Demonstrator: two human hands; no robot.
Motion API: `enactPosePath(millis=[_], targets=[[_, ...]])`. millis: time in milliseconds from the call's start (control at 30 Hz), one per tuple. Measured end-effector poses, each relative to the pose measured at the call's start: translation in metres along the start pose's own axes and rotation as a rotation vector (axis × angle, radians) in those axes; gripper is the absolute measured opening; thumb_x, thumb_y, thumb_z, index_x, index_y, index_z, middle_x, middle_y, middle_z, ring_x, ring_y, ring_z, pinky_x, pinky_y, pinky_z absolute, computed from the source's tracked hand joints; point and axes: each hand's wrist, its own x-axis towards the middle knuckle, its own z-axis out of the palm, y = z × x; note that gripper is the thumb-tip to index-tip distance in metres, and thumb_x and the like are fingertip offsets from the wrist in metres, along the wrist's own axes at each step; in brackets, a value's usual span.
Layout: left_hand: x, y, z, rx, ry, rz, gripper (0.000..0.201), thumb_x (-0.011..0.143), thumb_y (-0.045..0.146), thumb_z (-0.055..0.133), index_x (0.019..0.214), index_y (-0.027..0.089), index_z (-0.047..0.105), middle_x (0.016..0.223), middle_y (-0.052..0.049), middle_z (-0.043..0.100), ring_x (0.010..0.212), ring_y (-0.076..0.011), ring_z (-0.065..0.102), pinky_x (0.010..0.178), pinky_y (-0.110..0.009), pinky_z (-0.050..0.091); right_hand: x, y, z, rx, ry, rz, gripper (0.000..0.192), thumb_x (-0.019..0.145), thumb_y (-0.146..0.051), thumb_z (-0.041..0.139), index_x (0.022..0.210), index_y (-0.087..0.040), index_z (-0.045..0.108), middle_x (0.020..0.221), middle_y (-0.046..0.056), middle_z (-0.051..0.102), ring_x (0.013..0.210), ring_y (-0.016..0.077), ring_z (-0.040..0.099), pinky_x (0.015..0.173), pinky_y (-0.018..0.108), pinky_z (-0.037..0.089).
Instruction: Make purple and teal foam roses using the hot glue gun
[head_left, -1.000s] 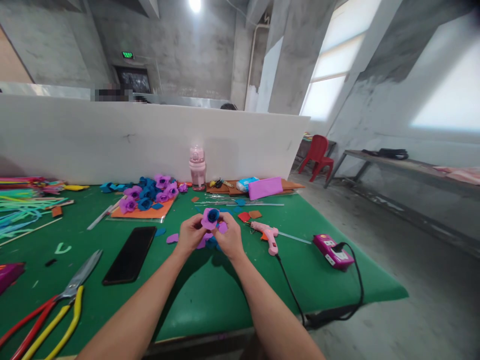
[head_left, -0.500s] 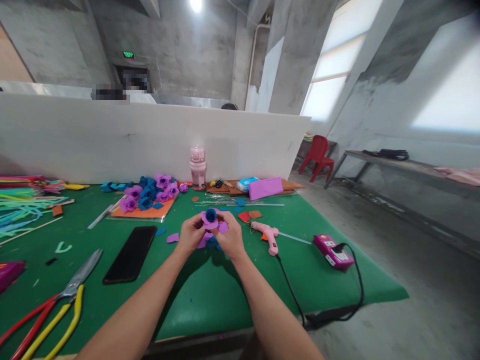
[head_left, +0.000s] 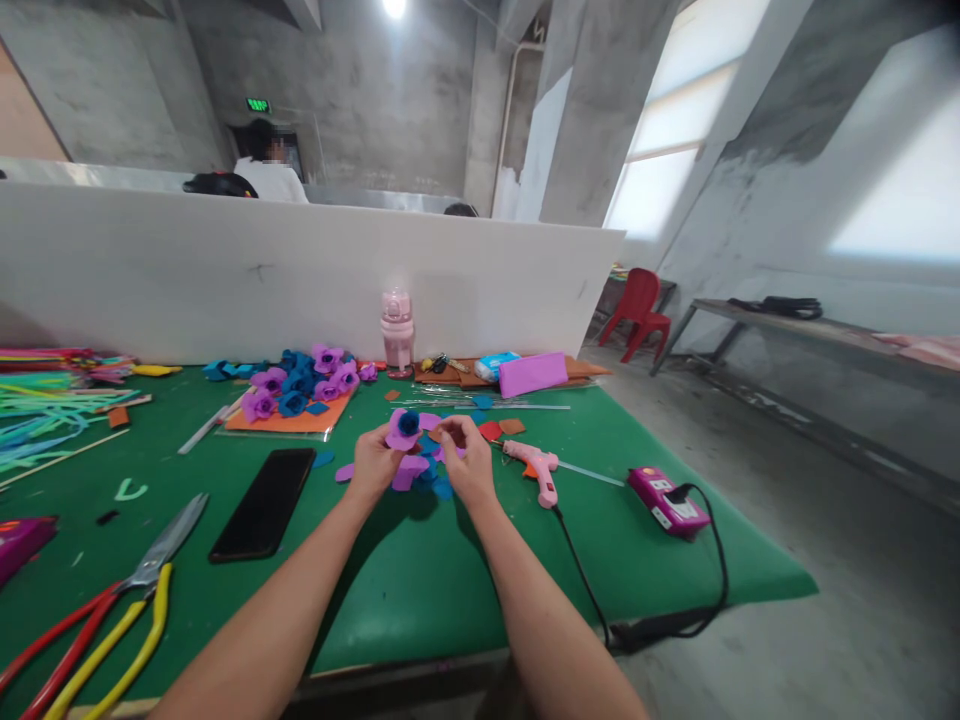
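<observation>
Above the green table [head_left: 420, 590], mid-width | left hand [head_left: 373, 465] pinches a purple-and-blue foam flower [head_left: 403, 428] | right hand [head_left: 471, 462] closed on a purple petal [head_left: 448, 451] | glue gun [head_left: 534, 468] just right; bare table toward near edge.

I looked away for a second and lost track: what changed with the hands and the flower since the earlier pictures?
The right hand let go of the purple flower and moved a little right, over the loose petals. The left hand kept its grip and carried the flower slightly left. A person came into view behind the white partition. The glue gun, phone and scissors stayed put.
</observation>
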Motion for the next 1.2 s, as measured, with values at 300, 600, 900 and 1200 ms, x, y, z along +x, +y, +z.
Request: enactPosePath(millis=[300, 600, 900, 1200], targets=[[0.013, 0.001, -0.016, 0.092, 0.178, 0.078, 0.025, 0.065, 0.04, 0.068, 0.068, 0.015, 0.07, 0.053, 0.001, 0.062, 0.053, -0.0133, 0.056, 0.057, -0.024, 0.045, 0.002, 0.021, 0.001, -0.225, -0.18, 0.061, 0.014, 0.079, -0.026, 0.047, 0.074, -0.019, 0.058, 0.072, 0.0, 0.062, 0.068, 0.0147, 0.056, 0.068, 0.025, 0.041], [0.022, -0.01, -0.024, -0.044, 0.167, 0.134, 0.026, 0.069, 0.04, 0.065, 0.074, 0.015, 0.066, 0.073, -0.003, 0.066, 0.073, -0.0167, 0.06, 0.074, -0.029, 0.045, 0.018, 0.035, -0.044, -0.576, 0.191, 0.298, 0.023, 0.084, -0.026, 0.039, 0.081, -0.019, 0.06, 0.076, 0.004, 0.065, 0.071, 0.0176, 0.056, 0.067, 0.026, 0.038], [0.015, 0.006, -0.019, -0.348, -0.01, 0.183, 0.02, 0.077, 0.037, 0.061, 0.076, 0.017, 0.057, 0.057, 0.004, 0.05, 0.053, -0.0085, 0.045, 0.054, -0.021, 0.036, 0.009, 0.031, -0.01, -1.098, -0.34, 0.238, 0.025, 0.079, -0.034, 0.057, 0.093, -0.014, 0.064, 0.095, 0.014, 0.065, 0.092, 0.0255, 0.056, 0.076, 0.034, 0.037], [0.013, 0.007, -0.018, -0.425, -0.076, 0.191, 0.018, 0.077, 0.035, 0.061, 0.075, 0.017, 0.057, 0.06, 0.002, 0.058, 0.052, -0.0091, 0.048, 0.053, -0.023, 0.039, 0.006, 0.019, 0.0, -1.229, -0.414, 0.119, 0.023, 0.085, -0.018, 0.044, 0.099, -0.015, 0.063, 0.096, 0.014, 0.063, 0.095, 0.0245, 0.052, 0.077, 0.034, 0.035]])
